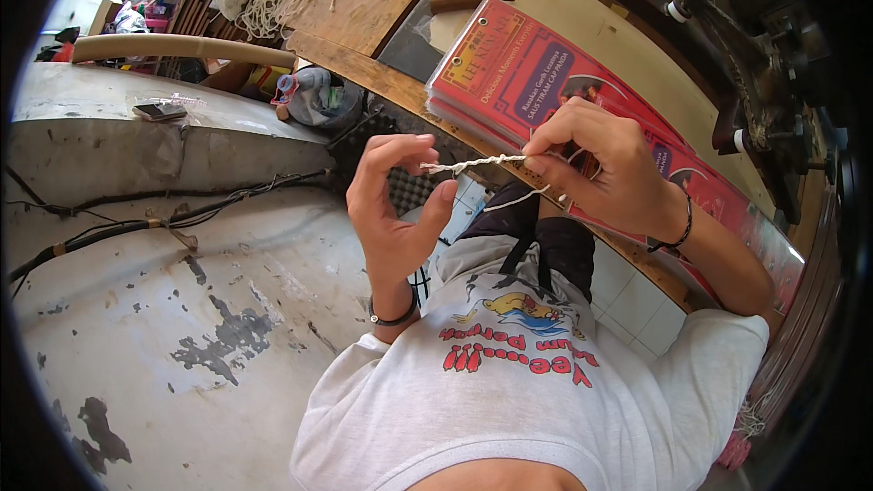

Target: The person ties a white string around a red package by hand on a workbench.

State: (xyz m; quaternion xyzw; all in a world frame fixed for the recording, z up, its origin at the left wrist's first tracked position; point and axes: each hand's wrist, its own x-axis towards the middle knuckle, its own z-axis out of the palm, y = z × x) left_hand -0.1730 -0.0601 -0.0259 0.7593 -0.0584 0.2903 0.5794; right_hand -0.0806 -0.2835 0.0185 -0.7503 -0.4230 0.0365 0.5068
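Twisted cord: I see the twisted white cord (477,162) strung across the gap between the two hands, above the lap as my view has it
Long axis: it runs left to right, nearly level, rising slightly toward the right
Right hand: the right hand (611,162) is closed, thumb and forefinger pinching the cord's right end, so this is the hand in sure contact
Left hand: the left hand (389,218) is cupped and well parted, thumb below the cord and fingers above and behind it; I cannot tell whether a fingertip touches the cord's free end
Key relation: from the left palm the cord lies up and to the right, its free end already inside the thumb-to-finger gap
Loose strand: I make out a loose strand (518,202) slanting down and left below the right hand
Beyond: a stack of red printed sheets (496,50) rests on the wooden table (332,53)
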